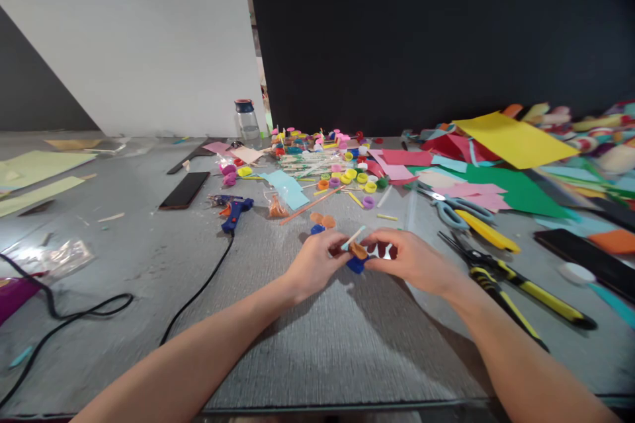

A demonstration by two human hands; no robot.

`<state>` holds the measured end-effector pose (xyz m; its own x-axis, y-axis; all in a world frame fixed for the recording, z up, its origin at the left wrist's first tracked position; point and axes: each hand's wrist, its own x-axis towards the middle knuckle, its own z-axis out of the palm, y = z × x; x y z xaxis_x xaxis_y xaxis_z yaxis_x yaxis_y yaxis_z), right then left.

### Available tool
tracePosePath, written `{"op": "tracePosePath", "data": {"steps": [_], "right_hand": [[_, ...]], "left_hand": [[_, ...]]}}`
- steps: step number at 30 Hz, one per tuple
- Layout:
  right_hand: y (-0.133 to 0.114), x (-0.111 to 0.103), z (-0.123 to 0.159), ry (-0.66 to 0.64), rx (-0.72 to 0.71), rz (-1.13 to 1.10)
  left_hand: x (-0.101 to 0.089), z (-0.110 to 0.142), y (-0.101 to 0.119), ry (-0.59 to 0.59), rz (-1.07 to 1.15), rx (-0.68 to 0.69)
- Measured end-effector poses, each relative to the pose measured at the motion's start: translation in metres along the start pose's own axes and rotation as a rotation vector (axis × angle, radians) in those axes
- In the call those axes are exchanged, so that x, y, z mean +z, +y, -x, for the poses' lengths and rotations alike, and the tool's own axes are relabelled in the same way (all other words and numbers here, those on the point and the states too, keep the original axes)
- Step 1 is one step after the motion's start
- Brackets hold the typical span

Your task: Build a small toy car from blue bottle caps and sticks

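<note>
In the middle of the table my left hand and my right hand meet over a small blue-and-orange craft piece. My left fingers pinch it from one side, and a short pale stick rises at its top. The right thumb and fingertips curl against the other side; their exact contact is partly hidden. Just behind the left hand lie orange discs and a second blue piece.
A blue glue gun with a black cord lies left, near a phone. Several bottle caps and sticks are scattered behind. Scissors, a yellow cutter and pliers lie right, before coloured paper. A bottle stands behind.
</note>
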<state>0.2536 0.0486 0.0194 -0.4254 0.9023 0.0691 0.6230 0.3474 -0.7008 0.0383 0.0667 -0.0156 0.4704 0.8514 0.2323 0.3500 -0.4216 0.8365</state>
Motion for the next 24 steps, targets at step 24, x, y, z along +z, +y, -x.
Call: {"op": "tracePosePath", "data": {"steps": [24], "right_hand": [[0.003,0.0,-0.002,-0.06,-0.017,-0.045]], "left_hand": [[0.006,0.0,0.001,0.055,-0.067,0.035]]}}
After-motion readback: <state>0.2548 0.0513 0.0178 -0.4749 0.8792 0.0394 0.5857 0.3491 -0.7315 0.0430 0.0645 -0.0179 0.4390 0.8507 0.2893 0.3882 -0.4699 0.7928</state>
